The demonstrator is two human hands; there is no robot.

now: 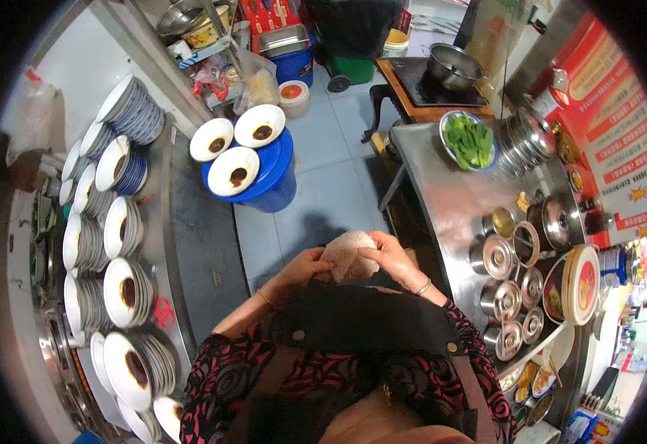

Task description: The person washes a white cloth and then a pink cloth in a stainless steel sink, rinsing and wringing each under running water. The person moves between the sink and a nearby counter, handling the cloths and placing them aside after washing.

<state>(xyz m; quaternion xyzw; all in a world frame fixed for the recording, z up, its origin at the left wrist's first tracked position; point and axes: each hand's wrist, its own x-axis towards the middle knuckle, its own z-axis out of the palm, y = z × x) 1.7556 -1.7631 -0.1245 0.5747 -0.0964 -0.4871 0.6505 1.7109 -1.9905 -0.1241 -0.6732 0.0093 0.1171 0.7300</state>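
Observation:
A pale, folded cloth (pixel 350 256) is stretched between my two hands in front of the dark apron (pixel 356 319). My left hand (pixel 308 266) pinches its left edge; my right hand (pixel 392 256), with a bracelet at the wrist, grips its upper right edge. Beyond the hands, to the left, three white plates (pixel 233 169) with dark sauce sit on a blue lidded bucket (pixel 279 172). Stacks of plates (pixel 129 294) stand along the steel counter on the left, several of the top plates with dark sauce on them.
At right, a steel table (pixel 417 161) holds a bowl of green leaves (pixel 468 141), lidded steel pots (pixel 498 256) and a large lidded tub (pixel 578 284). A steel pot (pixel 455 65) stands on a cooktop behind. A white tub (pixel 294 99) and a green wheeled bin (pixel 354 71) are on the floor.

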